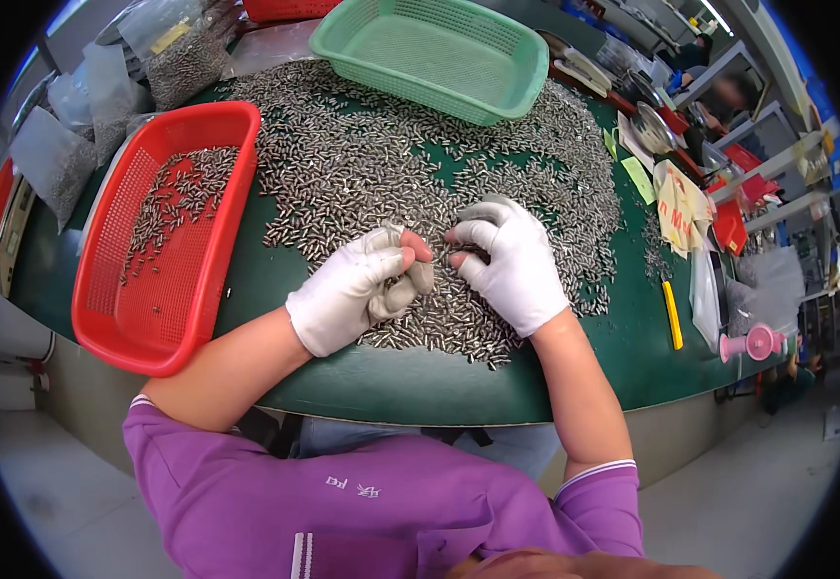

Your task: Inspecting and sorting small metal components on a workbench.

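Note:
Small shiny metal pins (343,183) lie in a wide, loose layer over the green table (410,391). My left hand (357,289), in a white glove with bare thumb and index tips, is held just over the near part of the layer. Its fingers are curled in and closed; whatever they hold is hidden. Facing it, my right hand (516,265), gloved the same way, bends over the pins with thumb and index tips drawn toward each other. Pins lie around those tips, and I cannot make out what is between them. A small gap separates the two hands.
A red basket (164,357) with some pins stands at the left. A green basket (420,82) sits behind the layer. Filled plastic bags (53,159) crowd the far left. At the right lie a yellow cutter (672,315) and a small pink fan (759,343).

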